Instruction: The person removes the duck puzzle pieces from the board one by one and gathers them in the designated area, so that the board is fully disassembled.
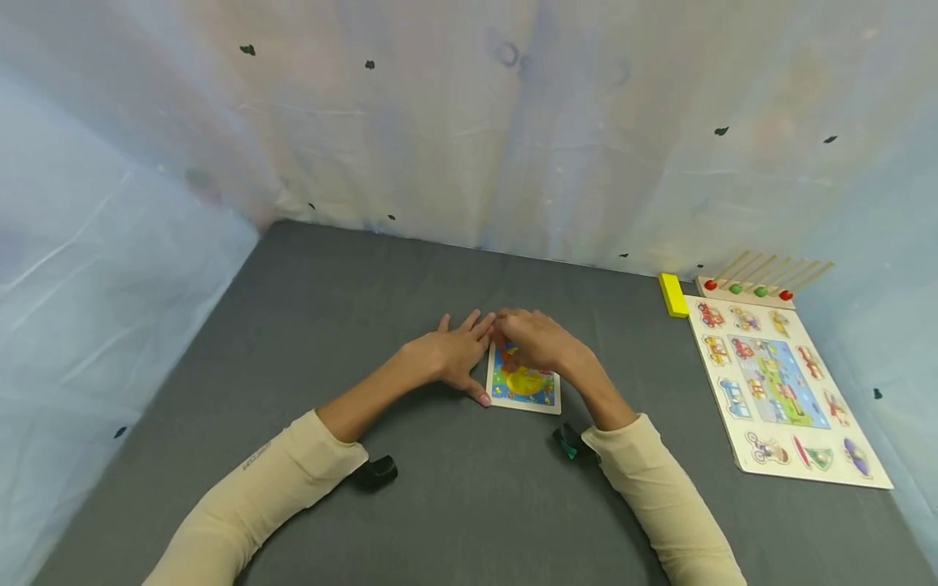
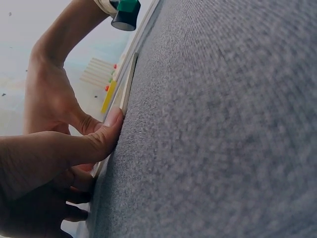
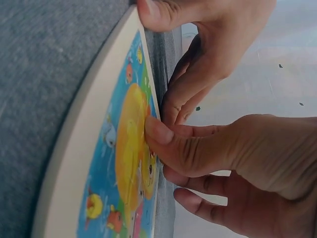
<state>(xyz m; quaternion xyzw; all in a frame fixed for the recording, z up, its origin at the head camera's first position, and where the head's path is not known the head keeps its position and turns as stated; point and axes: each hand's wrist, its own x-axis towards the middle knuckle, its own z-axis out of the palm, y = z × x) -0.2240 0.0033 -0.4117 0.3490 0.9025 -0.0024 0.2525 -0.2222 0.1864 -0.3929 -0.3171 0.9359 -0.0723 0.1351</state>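
Note:
A small rectangular picture puzzle [image 1: 525, 382] with a pale border, showing a yellow duck on blue, lies on the dark cloth. My left hand [image 1: 449, 355] lies along its left side with the fingers spread. The left thumb [image 2: 110, 135] touches the near-left corner. My right hand [image 1: 538, 338] bends over the upper part of the puzzle and hides some of the picture. In the right wrist view the right thumb [image 3: 159, 131] presses on the duck, while the other fingers bend past the far edge. I cannot tell whether they pinch a piece.
To the right lies a large wooden puzzle board [image 1: 721, 399] with vehicle and toy pictures. Behind it stands a wooden rack [image 1: 747, 291] with slanted sticks and red and green beads, next to a yellow block [image 1: 672, 295]. Pale plastic sheeting [image 1: 454, 146] borders the table.

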